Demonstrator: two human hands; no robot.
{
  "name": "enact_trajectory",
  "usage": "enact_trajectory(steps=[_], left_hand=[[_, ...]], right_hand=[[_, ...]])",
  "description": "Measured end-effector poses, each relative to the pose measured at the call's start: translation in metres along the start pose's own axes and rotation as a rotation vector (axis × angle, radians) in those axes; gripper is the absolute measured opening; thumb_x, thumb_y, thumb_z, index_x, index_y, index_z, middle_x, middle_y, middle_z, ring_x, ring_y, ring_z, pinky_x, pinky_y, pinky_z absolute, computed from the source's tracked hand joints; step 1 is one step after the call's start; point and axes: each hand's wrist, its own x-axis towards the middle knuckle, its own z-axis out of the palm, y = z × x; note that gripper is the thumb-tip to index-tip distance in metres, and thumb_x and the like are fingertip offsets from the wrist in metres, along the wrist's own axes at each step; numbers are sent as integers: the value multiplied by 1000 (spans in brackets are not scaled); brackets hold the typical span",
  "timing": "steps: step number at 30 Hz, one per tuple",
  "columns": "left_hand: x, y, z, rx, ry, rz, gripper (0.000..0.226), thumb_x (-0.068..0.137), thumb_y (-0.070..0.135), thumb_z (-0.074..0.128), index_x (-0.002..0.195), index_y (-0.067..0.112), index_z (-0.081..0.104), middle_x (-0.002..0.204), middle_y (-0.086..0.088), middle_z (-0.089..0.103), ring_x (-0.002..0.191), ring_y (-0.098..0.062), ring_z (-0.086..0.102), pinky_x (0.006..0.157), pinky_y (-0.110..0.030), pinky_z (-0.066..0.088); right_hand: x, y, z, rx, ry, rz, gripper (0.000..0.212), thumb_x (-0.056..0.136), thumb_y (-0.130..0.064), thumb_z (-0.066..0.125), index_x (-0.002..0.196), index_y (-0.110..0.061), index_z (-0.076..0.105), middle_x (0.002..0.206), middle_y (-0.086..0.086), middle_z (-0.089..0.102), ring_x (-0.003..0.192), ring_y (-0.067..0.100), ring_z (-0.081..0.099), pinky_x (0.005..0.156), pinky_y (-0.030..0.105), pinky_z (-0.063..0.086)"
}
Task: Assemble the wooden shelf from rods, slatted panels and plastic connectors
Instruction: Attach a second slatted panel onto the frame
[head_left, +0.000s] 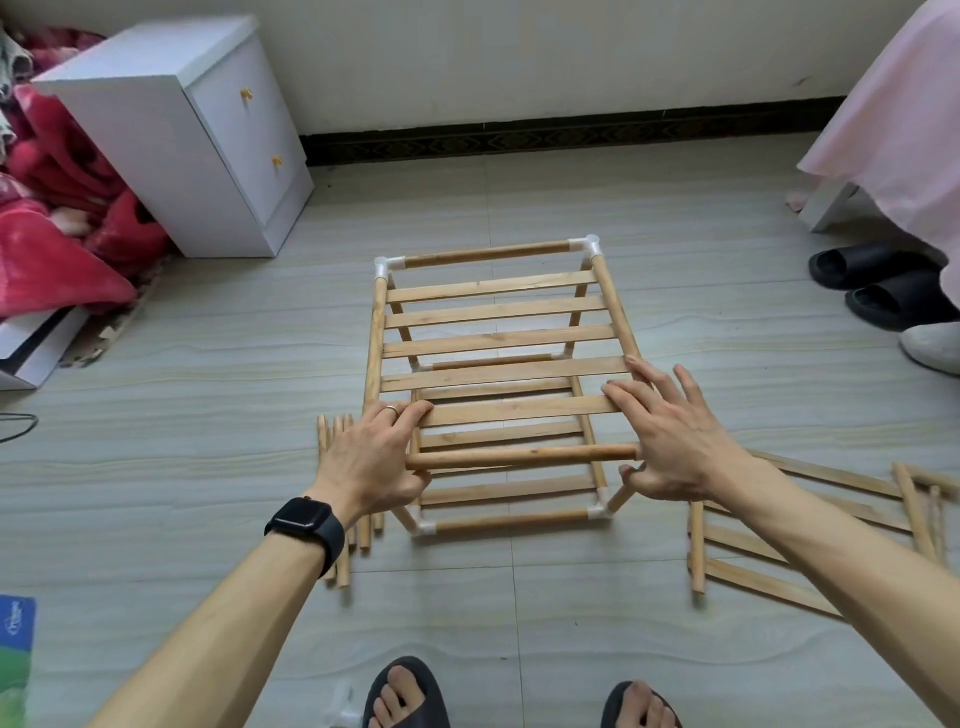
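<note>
Pale-wood shelf (493, 364), white connectors (589, 247), grey streaked floor (208, 467)

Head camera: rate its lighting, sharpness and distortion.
Head view: soft, even light, only faint shadows under the shelf; no harsh glare on the floor; wide-angle distortion bows the skirting and leans the cabinet; centre sharp, corners softer.
</note>
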Motion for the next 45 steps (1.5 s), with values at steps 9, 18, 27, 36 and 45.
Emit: enact_trajectory(steps=[9,18,27,36,45], left_hand=[[8,-6,7,0,84,17,69,75,36,77,137,15,57,111,-6,67,106,-26,60,74,-39,56],[18,-14,1,15,101,20,61,76,25,73,134,17,57,114,-4,64,106,-26,59,65,-40,58],[0,-20,-2,-677,178,-356,100,65,23,75,152,33,27,154,-14,26,135,-32,42,107,-48,42],[21,-25,-15,-1419,250,-814,24,102,39,48,102,26,67,119,-6,64,103,-33,67,100,-51,50],[40,-35,3,-1925,154,-754,62,100,55,34,100,4,70,119,-21,71,97,-26,64,97,-39,44]], right_hand=[[14,-1,-2,-13,270,-98,60,61,-45,61,103,-4,68,100,11,70,112,33,60,95,44,46],[25,-10,-4,-29,214,5,59,57,-36,71,109,-9,66,106,6,70,121,27,55,97,41,41],[-40,-55,21,1414,477,487,78,69,-54,67,142,-34,44,149,-9,43,138,13,41,103,26,36],[-2,-53,12,1948,569,640,37,105,-32,39,133,-20,59,121,7,72,114,20,68,86,34,56],[17,-38,24,2119,560,680,48,98,-52,40,117,-18,68,125,5,71,113,22,65,89,42,51]])
